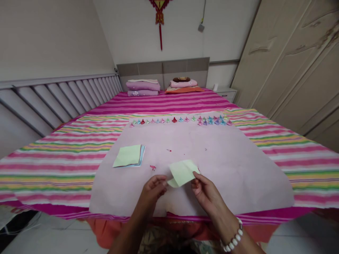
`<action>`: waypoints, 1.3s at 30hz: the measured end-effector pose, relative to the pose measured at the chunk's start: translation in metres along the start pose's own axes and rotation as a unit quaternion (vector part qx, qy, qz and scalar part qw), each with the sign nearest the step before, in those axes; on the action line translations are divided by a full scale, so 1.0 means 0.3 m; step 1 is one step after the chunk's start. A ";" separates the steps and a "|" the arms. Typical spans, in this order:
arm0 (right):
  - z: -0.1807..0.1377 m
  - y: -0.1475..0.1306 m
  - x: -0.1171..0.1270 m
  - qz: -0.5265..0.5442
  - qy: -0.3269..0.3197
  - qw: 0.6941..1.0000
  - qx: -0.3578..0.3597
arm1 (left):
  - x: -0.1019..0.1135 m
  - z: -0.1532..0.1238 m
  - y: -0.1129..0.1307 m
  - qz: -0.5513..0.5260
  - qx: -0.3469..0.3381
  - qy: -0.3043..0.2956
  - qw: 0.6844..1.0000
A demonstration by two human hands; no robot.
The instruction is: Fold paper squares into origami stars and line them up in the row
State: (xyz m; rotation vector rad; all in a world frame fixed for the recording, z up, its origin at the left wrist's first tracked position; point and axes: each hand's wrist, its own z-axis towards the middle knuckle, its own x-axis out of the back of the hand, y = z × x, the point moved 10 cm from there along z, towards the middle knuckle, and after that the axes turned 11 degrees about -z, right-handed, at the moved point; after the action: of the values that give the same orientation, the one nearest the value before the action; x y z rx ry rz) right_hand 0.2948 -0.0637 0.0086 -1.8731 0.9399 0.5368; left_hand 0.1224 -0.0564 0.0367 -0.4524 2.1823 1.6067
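A thin, pale green sheet of paper (183, 172) is held above the white mat, its lower left part curled or folded under. My right hand (205, 190), wearing a white beaded bracelet, pinches the sheet's right edge between thumb and fingers. At the lower left corner of the sheet, the fingers of my left hand (154, 187) are closed on the paper's edge. To the left lies a stack of square paper (128, 156), pale green on top with blue and white layers showing beneath. A small pink scrap (153, 167) lies just beyond my left hand.
The white mat (238, 176) covers the near part of a striped bed (58, 148). Along its far edge runs a row of small folded paper pieces (174, 120) in several colours. A small red-tipped pin-like item (168, 150) lies mid-mat. Folded bedding (143, 87) sits by the headboard.
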 end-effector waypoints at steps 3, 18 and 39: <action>-0.004 0.033 -0.017 0.001 -0.013 1.000 -0.014 | -0.085 -0.012 -0.067 0.038 0.039 -0.098 0.994; -0.025 0.080 -0.052 -0.171 -0.091 0.981 0.026 | -0.014 -0.005 -0.046 -0.017 0.034 0.032 0.999; -0.151 -0.051 -0.187 -0.397 -0.161 0.884 0.190 | -0.068 -0.047 0.099 0.145 -0.101 -0.050 0.983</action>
State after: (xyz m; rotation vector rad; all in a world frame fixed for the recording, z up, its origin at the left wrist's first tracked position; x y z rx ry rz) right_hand 0.2716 -0.0785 0.0770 -1.5611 0.0029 0.1277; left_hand 0.1243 -0.0607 0.0750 -0.1073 2.0944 1.9690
